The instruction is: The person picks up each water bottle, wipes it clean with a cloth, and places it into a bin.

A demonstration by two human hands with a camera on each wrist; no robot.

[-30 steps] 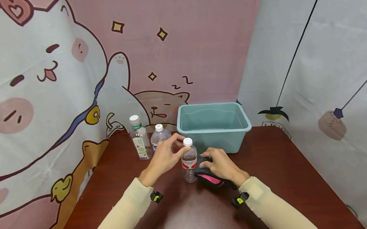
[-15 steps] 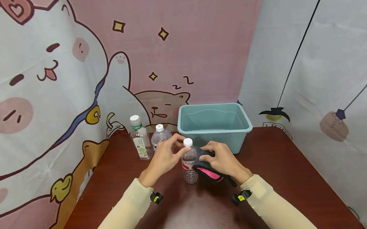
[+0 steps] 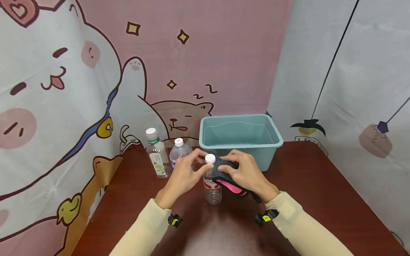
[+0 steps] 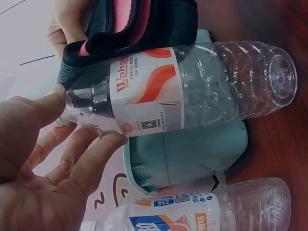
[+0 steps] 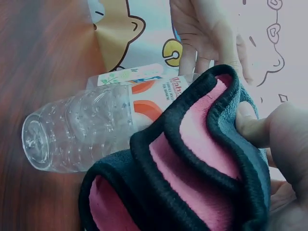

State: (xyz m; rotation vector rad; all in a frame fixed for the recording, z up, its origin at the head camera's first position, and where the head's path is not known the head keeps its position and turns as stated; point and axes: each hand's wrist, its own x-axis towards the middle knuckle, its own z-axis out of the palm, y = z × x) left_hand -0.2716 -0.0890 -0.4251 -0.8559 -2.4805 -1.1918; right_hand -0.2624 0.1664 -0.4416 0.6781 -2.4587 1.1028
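Note:
A clear plastic water bottle (image 3: 213, 196) with a white cap and a red-and-white label stands upright on the table. My left hand (image 3: 184, 174) pinches it near the neck, just under the cap. With my right hand (image 3: 248, 175) I grip a folded cloth (image 3: 231, 187), dark grey outside, pink inside, with black edging. The cloth lies against the bottle's right side and upper part, as the left wrist view shows beside the label (image 4: 144, 91). In the right wrist view the folded cloth (image 5: 202, 159) hides part of the bottle (image 5: 86, 125).
Behind the left hand stand a tall clear bottle (image 3: 158, 159) with a green neck band and another clear bottle (image 3: 180, 149), partly hidden. A teal bin (image 3: 241, 157) sits at the back of the brown table (image 3: 309, 200), before a printed cloth backdrop.
My right hand has raised the cloth and shifted it slightly left, from low beside the bottle to its upper part. My left hand and the bottle have stayed nearly still.

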